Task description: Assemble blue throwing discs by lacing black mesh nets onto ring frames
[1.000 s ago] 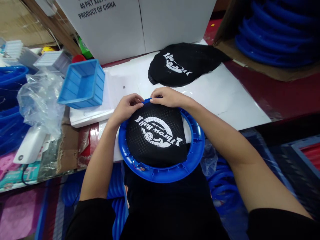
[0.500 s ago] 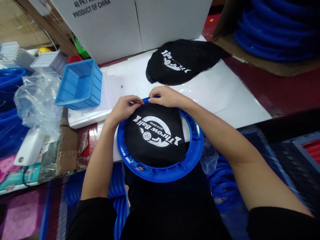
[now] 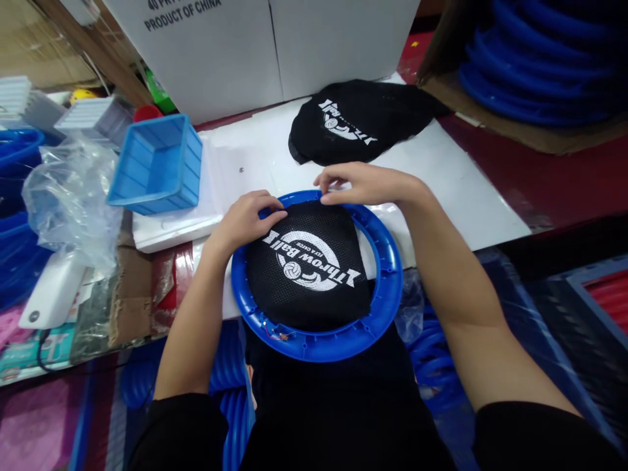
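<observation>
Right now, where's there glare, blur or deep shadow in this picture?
Head view: glare catches the clear plastic bag and glints on the blue ring; head view: the stacked blue rings at upper right sit in shadow and look soft; head view: the white lettering on the black mesh stays readable.

We're looking at the red table (image 3: 524, 186), showing at right: across its centre, we see a white sheet (image 3: 466, 196) (black printed mesh (image 3: 360, 121) spread on top!), a white carton (image 3: 338, 42) standing top centre, and cardboard (image 3: 520, 135) under blue rings (image 3: 530, 91), upper right.
</observation>
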Demonstrator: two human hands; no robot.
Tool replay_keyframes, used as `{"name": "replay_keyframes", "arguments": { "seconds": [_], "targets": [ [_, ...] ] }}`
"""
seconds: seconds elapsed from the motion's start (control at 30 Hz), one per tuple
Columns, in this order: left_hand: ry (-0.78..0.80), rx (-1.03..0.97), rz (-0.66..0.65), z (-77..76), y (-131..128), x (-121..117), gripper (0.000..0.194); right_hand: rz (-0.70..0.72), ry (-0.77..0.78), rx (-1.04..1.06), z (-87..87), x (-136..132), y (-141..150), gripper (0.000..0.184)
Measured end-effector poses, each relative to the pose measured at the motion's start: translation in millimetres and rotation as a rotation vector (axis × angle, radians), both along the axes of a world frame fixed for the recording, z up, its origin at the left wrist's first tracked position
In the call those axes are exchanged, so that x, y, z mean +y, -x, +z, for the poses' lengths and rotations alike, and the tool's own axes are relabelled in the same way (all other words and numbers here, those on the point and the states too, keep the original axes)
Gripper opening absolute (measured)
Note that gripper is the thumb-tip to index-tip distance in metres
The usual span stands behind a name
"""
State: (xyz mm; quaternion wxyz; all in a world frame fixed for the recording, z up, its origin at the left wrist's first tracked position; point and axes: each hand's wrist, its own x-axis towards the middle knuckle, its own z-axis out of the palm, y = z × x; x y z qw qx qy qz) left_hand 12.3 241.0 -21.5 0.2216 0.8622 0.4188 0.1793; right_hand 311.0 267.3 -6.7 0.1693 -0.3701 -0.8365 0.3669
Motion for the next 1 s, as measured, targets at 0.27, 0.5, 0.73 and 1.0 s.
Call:
{"name": "replay_keyframes", "arguments": {
  "seconds": [0.27, 0.5, 0.73, 1.0],
  "targets": [
    [-0.184, 0.242, 0.191, 7.2, 4.3, -13.1, 0.024, 0.107, -0.046, -0.073, -3.2, -5.2, -1.7, 0.031],
    [-0.191, 0.079, -0.067, -5.5, -5.5, -7.2, 0.032, 0.062, -0.175, -0.038, -21.5, -3.0, 17.6, 0.021],
    [-0.137, 0.042, -0.051, -10.5, -8.8, -7.7, 0.026, 0.063, -0.212, -0.034, -28.8, -3.1, 22.1, 0.020],
    [-0.208, 0.216, 0.061, 0.8, -5.7, -8.2, 0.028, -0.032, -0.286, -0.018, -17.3, -12.8, 29.7, 0.022]
  ]
}}
